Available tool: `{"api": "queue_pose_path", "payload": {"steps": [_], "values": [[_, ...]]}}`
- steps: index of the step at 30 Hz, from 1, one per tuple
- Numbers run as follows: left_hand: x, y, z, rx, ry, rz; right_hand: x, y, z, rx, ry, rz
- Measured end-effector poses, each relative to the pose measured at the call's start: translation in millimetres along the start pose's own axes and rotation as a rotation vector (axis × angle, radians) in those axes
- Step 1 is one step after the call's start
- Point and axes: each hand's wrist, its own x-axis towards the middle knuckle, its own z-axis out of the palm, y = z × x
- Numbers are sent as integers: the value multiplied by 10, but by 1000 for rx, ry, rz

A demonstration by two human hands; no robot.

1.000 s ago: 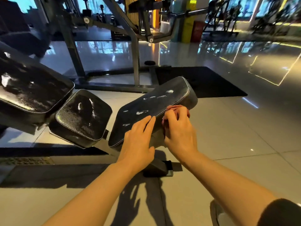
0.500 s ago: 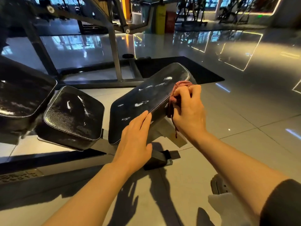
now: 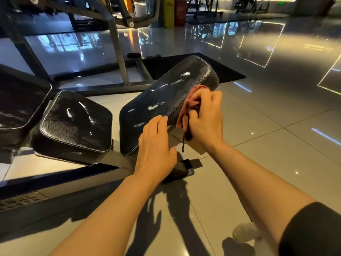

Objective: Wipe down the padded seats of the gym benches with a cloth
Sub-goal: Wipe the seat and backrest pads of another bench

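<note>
Pink cloth (image 3: 191, 100) bunched against the right side edge of the tilted black pad (image 3: 166, 100), limp and light, best held wadded in the palm. Right hand (image 3: 206, 117) has its grip curled round it; left hand (image 3: 156, 145) lies flat, fingers straight, on the pad's near edge. Textured vinyl shows pale streaks; glossy tiled floor (image 3: 258, 145) all around.

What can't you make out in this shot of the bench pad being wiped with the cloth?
Head view only:
- Most of the reddish-pink cloth: bunched inside the right hand.
- Pad side under the cloth: covered, so cleanliness is unknown.
- Long black padded bench seat, near corner: under the left hand.
- Large black pad at left: cut off by the frame edge.
- Floor lettering: blurred.
</note>
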Motion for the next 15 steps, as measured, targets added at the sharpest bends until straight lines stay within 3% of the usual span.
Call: {"api": "queue_pose_path", "payload": {"steps": [3,6,11,15], "values": [[18,27,40,0,8,-5,234,111,-176,65,94,150],[22,40,75,20,18,5,146,76,-87,49,84,88],[18,100,124,-48,72,-1,-292,-26,226,-34,-188,-165],[21,120,131,-45,82,-10,-226,-28,83,29,-262,-160]]}}
